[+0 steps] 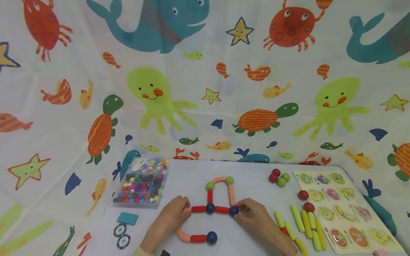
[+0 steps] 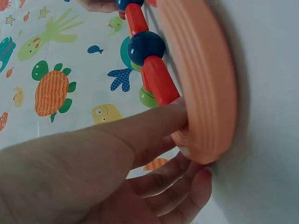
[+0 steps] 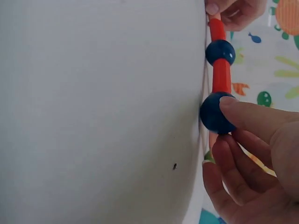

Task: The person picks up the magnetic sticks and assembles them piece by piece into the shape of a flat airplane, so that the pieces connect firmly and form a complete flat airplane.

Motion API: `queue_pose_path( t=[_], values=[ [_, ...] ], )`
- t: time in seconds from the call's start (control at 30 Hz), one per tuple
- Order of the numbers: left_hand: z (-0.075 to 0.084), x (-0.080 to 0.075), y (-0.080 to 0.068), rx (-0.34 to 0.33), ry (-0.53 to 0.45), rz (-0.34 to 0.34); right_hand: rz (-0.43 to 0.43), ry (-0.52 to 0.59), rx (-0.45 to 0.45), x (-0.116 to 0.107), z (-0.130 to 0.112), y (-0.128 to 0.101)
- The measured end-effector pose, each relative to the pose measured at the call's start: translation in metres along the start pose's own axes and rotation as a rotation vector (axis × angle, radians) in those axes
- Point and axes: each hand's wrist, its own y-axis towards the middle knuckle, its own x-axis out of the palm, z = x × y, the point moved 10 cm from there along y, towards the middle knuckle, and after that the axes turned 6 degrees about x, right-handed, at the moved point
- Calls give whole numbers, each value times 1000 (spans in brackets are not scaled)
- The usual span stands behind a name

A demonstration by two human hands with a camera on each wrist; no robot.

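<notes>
A figure of rods and balls lies on the white table. My left hand (image 1: 169, 215) grips the upper end of a curved salmon rod (image 2: 208, 84), where it meets a red rod (image 1: 198, 209). That red rod runs to a dark blue ball (image 1: 210, 208), and a second red rod (image 1: 221, 210) leads to another blue ball (image 3: 215, 114). My right hand (image 1: 257, 217) pinches this ball between thumb and fingers. Above, two green balls (image 1: 229, 180) join a salmon arch (image 1: 219, 179). The curved rod's lower end meets a red rod (image 1: 198, 238) and blue ball (image 1: 212, 237).
A compartment box of beads (image 1: 139, 185) stands at the back left, with a teal block (image 1: 127, 218) and two chips (image 1: 123, 241) before it. On the right are loose yellow rods (image 1: 305, 224), red and green balls (image 1: 281, 182), and a picture board (image 1: 349, 213).
</notes>
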Motion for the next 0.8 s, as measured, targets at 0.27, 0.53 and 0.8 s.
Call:
queue_pose_path(
  t=[0.27,0.53,0.8],
  values=[
    [-8,-5,19,23,1,84,49,-4,18,-7,-3,21],
    [-17,-11,40,-40,17,141,114,-2,-4,-15,-6,51],
    [-24,-11,57,-72,35,168,172,-3,-65,-22,-10,66]
  ],
)
